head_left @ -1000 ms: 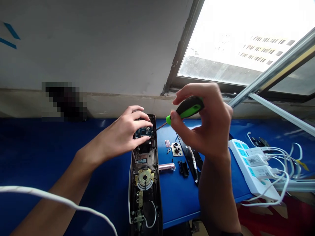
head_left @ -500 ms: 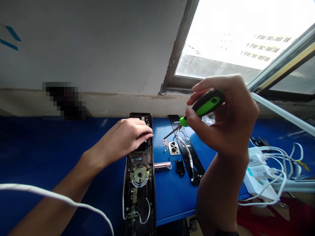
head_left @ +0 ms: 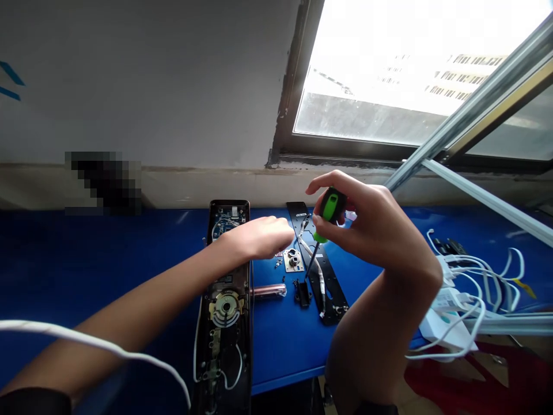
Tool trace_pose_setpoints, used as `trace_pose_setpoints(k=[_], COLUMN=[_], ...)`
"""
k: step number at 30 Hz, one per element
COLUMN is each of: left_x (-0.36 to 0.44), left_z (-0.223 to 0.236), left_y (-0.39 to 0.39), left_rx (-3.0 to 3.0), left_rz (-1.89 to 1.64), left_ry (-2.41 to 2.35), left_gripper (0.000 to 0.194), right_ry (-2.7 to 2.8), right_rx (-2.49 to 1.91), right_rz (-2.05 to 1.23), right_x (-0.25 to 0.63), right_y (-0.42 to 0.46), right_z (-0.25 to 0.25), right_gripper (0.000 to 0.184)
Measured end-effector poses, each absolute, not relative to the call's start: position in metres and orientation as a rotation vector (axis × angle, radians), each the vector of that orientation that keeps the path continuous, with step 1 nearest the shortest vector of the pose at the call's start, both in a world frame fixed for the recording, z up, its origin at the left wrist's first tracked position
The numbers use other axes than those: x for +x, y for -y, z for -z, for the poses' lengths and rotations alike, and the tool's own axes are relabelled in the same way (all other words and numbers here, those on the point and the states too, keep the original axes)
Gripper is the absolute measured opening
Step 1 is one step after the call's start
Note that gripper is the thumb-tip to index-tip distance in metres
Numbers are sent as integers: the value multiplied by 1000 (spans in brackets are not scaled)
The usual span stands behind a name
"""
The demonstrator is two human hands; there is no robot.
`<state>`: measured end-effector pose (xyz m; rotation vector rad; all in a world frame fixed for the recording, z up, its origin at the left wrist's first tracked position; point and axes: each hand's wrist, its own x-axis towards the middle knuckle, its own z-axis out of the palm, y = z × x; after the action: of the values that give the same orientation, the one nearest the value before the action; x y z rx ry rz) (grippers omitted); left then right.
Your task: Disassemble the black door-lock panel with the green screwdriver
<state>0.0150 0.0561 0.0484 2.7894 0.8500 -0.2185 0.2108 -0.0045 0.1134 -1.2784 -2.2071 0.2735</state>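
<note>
From the head camera, an electronic door lock body (head_left: 227,271) lies opened on the blue counter (head_left: 276,351), its long axis running straight away from the person, top end toward the wall. Its circuit board (head_left: 224,226), brass spindle disc (head_left: 224,308) and white wiring remain seated inside. Already apart lie a copper-coloured lever handle (head_left: 268,291), a small square board (head_left: 294,260), tiny screws (head_left: 279,263) and a black bracket (head_left: 303,295) beside a slotted black mounting plate (head_left: 332,295). The right hand (head_left: 367,227) has a closed grip on a green-and-black screwdriver (head_left: 330,206), its shaft tilted down toward the bracket. The left hand (head_left: 261,238) is open, palm down, grip empty, just beside the lock body.
</note>
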Motion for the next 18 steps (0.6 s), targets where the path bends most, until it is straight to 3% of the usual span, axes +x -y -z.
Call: trace_pose_setpoints(k=[8, 18], left_x=[44, 39], left_z=[-26, -18], left_y=[-60, -61], left_rx=[2732, 2734], left_rz=[426, 310], left_ry=[-805, -828], left_gripper=[18, 19], right_ry=[2198, 2182], right_rx=[-1254, -1276], right_rz=[-367, -368], right_x=[218, 224], right_y=[5, 3], right_z=[-112, -111], right_gripper=[42, 41])
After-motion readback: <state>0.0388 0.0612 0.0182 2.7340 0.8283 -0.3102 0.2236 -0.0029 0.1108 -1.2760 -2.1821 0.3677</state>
